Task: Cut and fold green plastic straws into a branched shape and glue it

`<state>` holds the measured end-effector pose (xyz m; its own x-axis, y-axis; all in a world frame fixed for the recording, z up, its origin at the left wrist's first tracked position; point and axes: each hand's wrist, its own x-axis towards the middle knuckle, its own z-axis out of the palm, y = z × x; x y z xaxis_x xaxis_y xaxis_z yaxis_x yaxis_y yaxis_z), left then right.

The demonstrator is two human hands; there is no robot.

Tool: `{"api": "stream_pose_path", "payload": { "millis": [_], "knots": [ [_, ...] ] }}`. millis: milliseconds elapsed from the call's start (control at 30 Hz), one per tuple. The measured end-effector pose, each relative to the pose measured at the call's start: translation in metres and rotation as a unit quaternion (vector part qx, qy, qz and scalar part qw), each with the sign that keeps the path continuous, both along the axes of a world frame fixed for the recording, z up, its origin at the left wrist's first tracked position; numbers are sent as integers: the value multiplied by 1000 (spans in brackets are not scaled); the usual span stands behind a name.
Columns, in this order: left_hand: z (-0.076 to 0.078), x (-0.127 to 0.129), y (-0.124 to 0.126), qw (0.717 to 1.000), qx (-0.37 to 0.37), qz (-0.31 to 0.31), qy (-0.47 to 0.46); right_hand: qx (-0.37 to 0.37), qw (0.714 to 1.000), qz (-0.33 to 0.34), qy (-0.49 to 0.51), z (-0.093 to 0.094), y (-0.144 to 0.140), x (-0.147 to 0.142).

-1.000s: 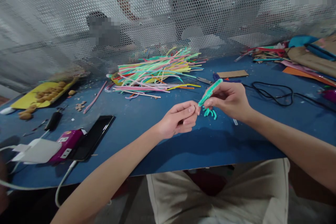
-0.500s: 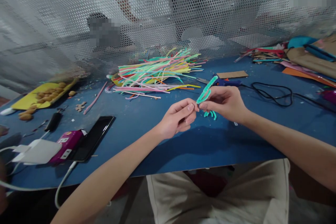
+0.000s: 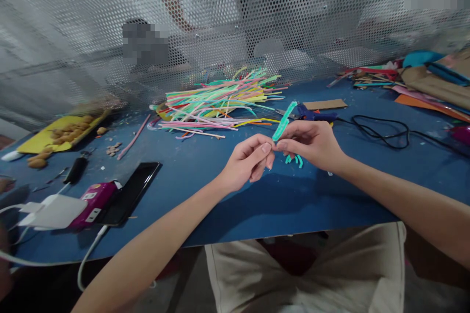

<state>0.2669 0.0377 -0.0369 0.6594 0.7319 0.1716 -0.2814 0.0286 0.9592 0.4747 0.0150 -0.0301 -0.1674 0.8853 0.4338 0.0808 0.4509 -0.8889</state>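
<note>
Head view: no readable writing or brand anywhere; the label on the pink device (image 3: 91,202) is too small to read. Right hand (image 3: 312,144) pinches one teal pipe cleaner (image 3: 284,126) at its lower end, held above the blue table (image 3: 205,181), tip pointing up and away. Left hand (image 3: 246,162) has fingers curled, fingertips meeting the right's at the cleaner's base. One small teal piece (image 3: 294,159) lies under the right hand. One pile of coloured pipe cleaners (image 3: 216,102) behind. One black phone (image 3: 128,195), one blue glue gun (image 3: 316,115).

A blue bench (image 3: 205,176) carries a heap of coloured pipe cleaners (image 3: 220,100) near its far edge. A phone (image 3: 128,193), black cable (image 3: 385,129) and glue gun (image 3: 314,115) lie around it.
</note>
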Motion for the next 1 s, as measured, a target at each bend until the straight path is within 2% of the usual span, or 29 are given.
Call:
{"api": "stream_pose_path", "payload": {
  "millis": [233,367,567,733,867,1000],
  "knots": [
    [-2,-1,1,1000,26,5,-3,1,1000,6,7,1,1,0],
    [1,-1,-1,999,27,17,-17,15,1000,23,3,2,0,2],
    [10,-4,4,995,19,90,-46,51,997,50,34,-1,4,9],
    [6,-9,16,978,130,162,-27,59,996,64,21,-5,10,11],
    [-3,-11,21,938,252,238,9,79,993,85,14,-6,12,12],
    [-10,-12,23,911,312,266,44,95,989,108,17,-9,12,16]
  ]
}}
